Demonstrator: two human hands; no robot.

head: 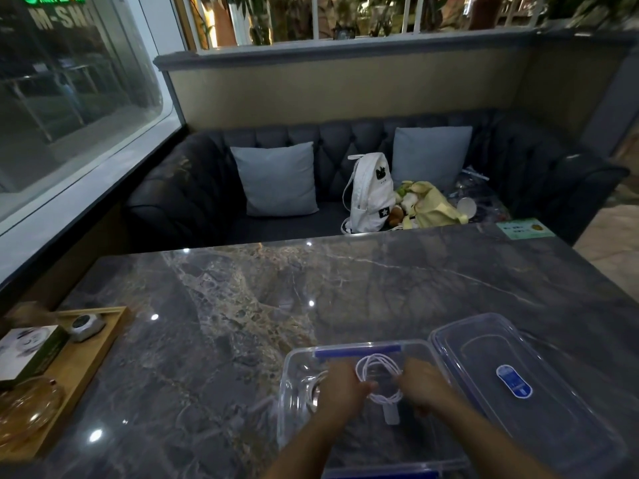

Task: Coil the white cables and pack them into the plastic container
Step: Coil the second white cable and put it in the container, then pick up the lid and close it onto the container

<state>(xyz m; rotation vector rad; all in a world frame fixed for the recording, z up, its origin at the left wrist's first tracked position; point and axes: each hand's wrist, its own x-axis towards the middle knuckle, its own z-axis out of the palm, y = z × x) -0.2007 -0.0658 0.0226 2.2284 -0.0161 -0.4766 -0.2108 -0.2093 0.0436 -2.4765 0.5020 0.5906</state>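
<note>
A clear plastic container [294,361] with blue clips stands open on the marble table near the front edge. Over it, my left hand [340,387] and my right hand [423,385] hold a coiled white cable [378,376] between them, one on each side of the loop. The cable's plug end hangs down below the coil. Another coiled white cable [313,392] lies inside the container at its left side, partly hidden by my left hand.
The container's clear lid [518,385] lies upside down just right of it. A wooden tray [86,354] with a box, a small device and an amber glass dish sits at the table's left edge. Behind the table, a dark sofa holds cushions, a white backpack and bags.
</note>
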